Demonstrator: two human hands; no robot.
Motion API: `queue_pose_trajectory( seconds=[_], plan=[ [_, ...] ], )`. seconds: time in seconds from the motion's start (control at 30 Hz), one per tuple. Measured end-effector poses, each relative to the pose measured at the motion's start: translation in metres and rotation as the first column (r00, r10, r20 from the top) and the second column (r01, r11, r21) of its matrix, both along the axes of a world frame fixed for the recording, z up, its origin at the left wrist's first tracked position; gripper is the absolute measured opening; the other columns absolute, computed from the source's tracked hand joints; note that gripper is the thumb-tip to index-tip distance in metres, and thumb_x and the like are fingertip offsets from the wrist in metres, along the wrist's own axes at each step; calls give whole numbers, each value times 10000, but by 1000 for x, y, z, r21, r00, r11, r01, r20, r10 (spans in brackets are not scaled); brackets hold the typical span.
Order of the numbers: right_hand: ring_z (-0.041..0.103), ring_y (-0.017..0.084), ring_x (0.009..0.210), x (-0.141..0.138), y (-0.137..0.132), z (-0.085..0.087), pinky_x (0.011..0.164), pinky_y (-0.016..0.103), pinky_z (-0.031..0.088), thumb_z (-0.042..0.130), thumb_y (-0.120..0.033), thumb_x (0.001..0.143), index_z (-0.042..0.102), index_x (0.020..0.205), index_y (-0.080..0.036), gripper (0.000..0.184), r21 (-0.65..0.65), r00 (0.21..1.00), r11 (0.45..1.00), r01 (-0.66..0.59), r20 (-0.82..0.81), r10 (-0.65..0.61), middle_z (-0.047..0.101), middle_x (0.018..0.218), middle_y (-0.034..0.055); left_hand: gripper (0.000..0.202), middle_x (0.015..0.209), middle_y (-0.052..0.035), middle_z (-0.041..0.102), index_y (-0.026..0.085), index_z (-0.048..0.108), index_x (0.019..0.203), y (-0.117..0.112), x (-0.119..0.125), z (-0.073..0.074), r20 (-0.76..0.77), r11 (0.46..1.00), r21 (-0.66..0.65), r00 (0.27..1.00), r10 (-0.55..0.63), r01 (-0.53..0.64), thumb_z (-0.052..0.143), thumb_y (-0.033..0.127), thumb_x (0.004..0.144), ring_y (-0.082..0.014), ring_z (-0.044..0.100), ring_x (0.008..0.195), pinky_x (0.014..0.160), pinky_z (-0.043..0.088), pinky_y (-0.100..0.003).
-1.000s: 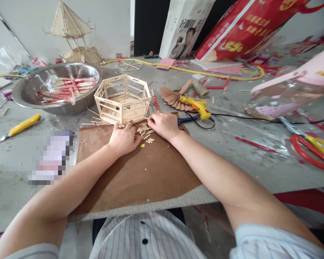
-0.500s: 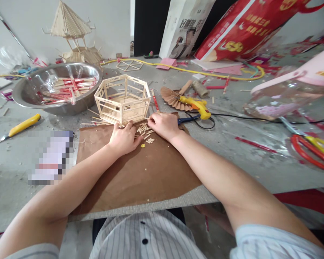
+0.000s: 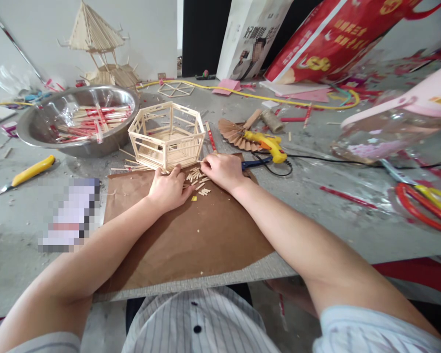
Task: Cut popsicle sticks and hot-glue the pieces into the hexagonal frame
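Note:
My left hand (image 3: 168, 189) and my right hand (image 3: 223, 170) rest on a brown paper sheet (image 3: 191, 240), just in front of a hexagonal frame of wooden sticks (image 3: 167, 135). A small heap of short cut stick pieces (image 3: 197, 180) lies between them. The left fingers are curled, with the forefinger reaching toward the frame's base. The right fingers are pressed together at the heap's far edge, next to the frame's front corner. What either hand grips, if anything, is too small to see.
A steel bowl (image 3: 36, 135) of red-and-white sticks stands at the left, with a yellow-handled knife (image 3: 31, 171) in front. A yellow glue gun (image 3: 266, 144) and its cable lie to the right, beyond them a pink-lidded clear jar (image 3: 393, 122). A stick pagoda model (image 3: 95, 44) stands at the back.

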State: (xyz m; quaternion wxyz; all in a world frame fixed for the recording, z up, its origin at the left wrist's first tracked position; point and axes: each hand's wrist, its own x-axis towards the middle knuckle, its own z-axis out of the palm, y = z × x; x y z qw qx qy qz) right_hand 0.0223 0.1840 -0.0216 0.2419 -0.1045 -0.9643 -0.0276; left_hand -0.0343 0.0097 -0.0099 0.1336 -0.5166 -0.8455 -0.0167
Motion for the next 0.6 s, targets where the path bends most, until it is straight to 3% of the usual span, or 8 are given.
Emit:
queue_pose_trajectory(
  seconds=[0.6],
  plan=[
    [575, 159, 658, 0, 0, 0, 533, 273, 229, 407, -258, 812, 651, 748, -153, 273, -6, 1000, 1000, 2, 0, -2, 677, 740, 64, 424, 1247, -145, 510, 130, 595, 928, 1, -1, -1, -21, 1000, -4, 1000, 0, 0, 353, 467, 845, -244, 587, 963, 893, 353, -442]
  ],
)
